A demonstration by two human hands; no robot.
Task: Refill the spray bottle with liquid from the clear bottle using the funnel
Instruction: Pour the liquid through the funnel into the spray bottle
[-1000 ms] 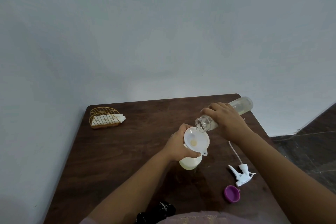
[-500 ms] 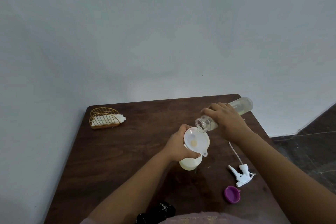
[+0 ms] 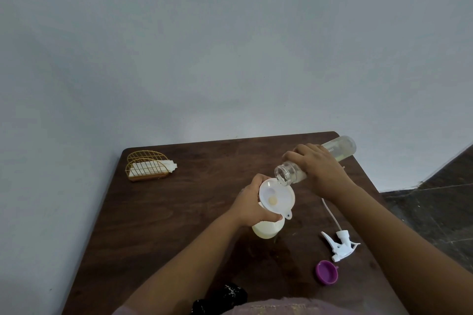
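Note:
A white spray bottle (image 3: 268,230) without its head stands on the dark wooden table (image 3: 179,212). A white funnel (image 3: 277,198) sits in its neck, with a little yellowish liquid at its centre. My left hand (image 3: 252,203) grips the bottle's neck just under the funnel. My right hand (image 3: 320,169) holds the clear bottle (image 3: 340,147) tipped nearly flat, its open mouth over the funnel's far rim. Pale liquid lies in the bottle's raised rear part.
The white trigger spray head (image 3: 340,245) with its dip tube lies to the right of the spray bottle. A purple cap (image 3: 326,272) rests near the front right. A gold wire holder (image 3: 147,166) with white napkins stands at the back left. A black object (image 3: 222,296) sits at the front edge.

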